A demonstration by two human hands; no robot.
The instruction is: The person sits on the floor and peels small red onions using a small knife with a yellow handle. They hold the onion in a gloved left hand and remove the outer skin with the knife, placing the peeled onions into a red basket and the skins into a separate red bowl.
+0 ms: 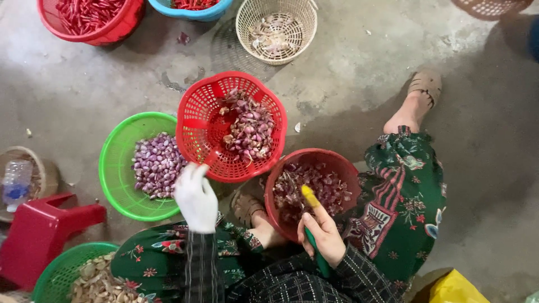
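Note:
My left hand (195,197), in a white glove, reaches toward the near rim of a tilted red mesh basket (196,120) that holds unpeeled shallots (250,126); whether it holds anything I cannot tell. My bare right hand (323,233) grips a small tool with a green handle and yellow tip (309,196) over a red bowl (342,163) of shallot skins. A green basket (115,163) of peeled purple shallots (158,165) sits left of the red one, partly under it.
Red tub (120,28) and blue tub (193,12) of red chillies at the top, beige basket (306,25) with garlic, red stool (39,233), green basket (53,275) of peelings, yellow bag (455,289). My legs in green patterned cloth, sandalled feet.

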